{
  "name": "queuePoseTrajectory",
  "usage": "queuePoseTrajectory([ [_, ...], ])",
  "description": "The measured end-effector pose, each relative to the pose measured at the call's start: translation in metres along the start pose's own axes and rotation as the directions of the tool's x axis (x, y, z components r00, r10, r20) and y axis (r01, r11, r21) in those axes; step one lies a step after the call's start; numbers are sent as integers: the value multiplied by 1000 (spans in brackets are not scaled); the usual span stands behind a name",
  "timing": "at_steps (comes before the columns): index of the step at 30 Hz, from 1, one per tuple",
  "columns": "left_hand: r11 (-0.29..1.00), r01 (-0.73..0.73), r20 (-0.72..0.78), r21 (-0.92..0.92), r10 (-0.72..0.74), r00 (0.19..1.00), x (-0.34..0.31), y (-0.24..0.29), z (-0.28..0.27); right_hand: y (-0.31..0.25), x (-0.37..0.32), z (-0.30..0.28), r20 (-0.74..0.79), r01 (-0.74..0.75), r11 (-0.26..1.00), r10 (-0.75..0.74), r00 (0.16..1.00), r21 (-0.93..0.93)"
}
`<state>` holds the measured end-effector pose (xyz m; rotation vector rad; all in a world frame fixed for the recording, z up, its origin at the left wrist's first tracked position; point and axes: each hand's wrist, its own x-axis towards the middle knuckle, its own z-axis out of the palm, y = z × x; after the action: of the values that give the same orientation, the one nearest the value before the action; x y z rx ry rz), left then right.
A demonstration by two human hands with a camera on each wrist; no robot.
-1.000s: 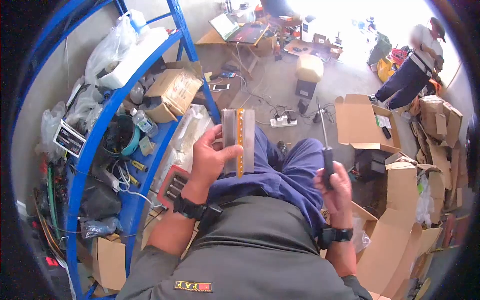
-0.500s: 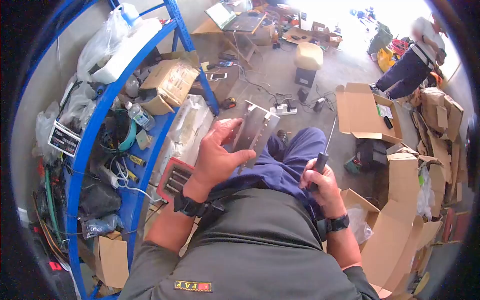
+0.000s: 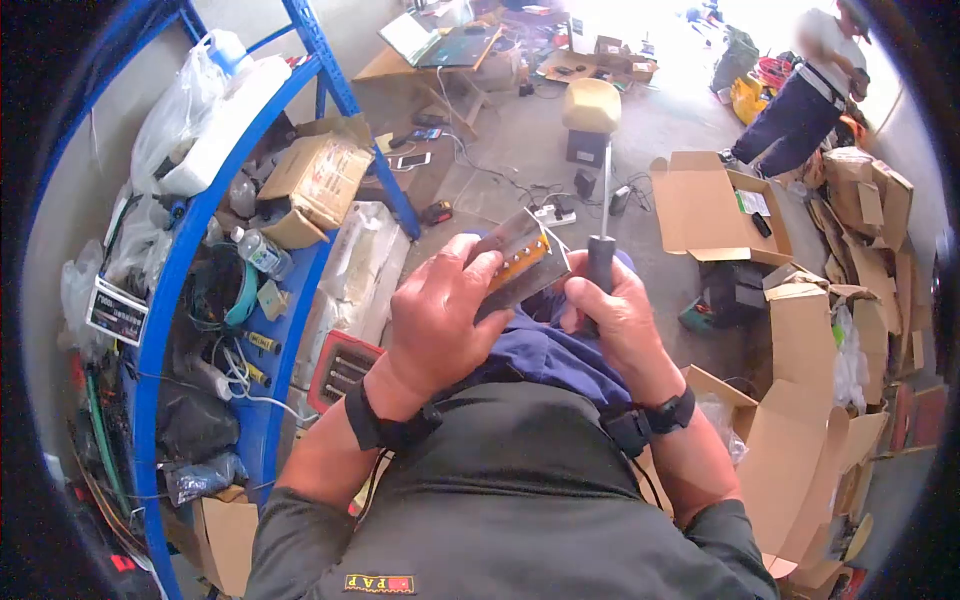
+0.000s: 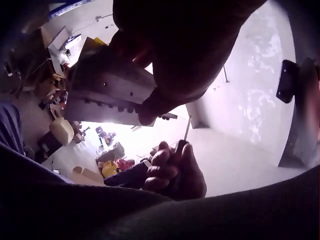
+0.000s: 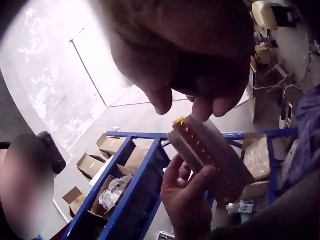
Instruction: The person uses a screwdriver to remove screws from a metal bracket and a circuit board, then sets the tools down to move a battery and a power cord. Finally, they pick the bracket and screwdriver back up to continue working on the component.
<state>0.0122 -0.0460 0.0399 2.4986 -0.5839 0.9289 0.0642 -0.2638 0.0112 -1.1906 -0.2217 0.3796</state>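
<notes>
In the head view the left hand (image 3: 440,310) grips a metal piece (image 3: 535,275) with a yellow strip and a row of small studs along it. The right hand (image 3: 625,325) holds a screwdriver by its dark handle (image 3: 600,262), the shaft standing up and away from the body. Both hands are close together above the lap, the right one beside the far end of the piece. The left wrist view shows the piece's studded side (image 4: 112,95) and the screwdriver shaft (image 4: 187,128). In the right wrist view the yellow strip (image 5: 197,142) lies below the right hand (image 5: 185,55).
A blue shelf (image 3: 290,330) with bags, a bottle (image 3: 262,252) and a carton (image 3: 318,180) stands at the left. A red case (image 3: 345,368) is near the left forearm. Open cardboard boxes (image 3: 690,215) lie at the right. Another person (image 3: 805,100) stands at the back right.
The right hand has risen and moved left toward the metal piece, with the screwdriver now upright. The left hand has turned and tilted the piece, its far end swinging right.
</notes>
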Motion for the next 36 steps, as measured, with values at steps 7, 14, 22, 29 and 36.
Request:
queuePoseTrajectory([
  [7, 972, -163, 24, 168, 161, 987, 4, 5, 12, 10, 10, 3, 42, 33, 991, -38, 998, 131],
  [14, 943, -234, 42, 237, 230, 972, 8, 2, 21, 13, 11, 1, 4, 2, 972, -3, 1000, 237],
  [22, 924, -265, 8, 277, 274, 962, 12, 2, 26, 15, 13, -5, -50, 14, 966, -1, 999, 258],
  [29, 908, -332, 59, 257, 328, 943, 11, 4, 21, 18, 10, -10, -9, -23, 971, 26, 1000, 238],
  [36, 886, -418, 93, 198, 408, 908, 16, 5, 17, 22, 9, -9, -16, -43, 974, 48, 999, 223],
])
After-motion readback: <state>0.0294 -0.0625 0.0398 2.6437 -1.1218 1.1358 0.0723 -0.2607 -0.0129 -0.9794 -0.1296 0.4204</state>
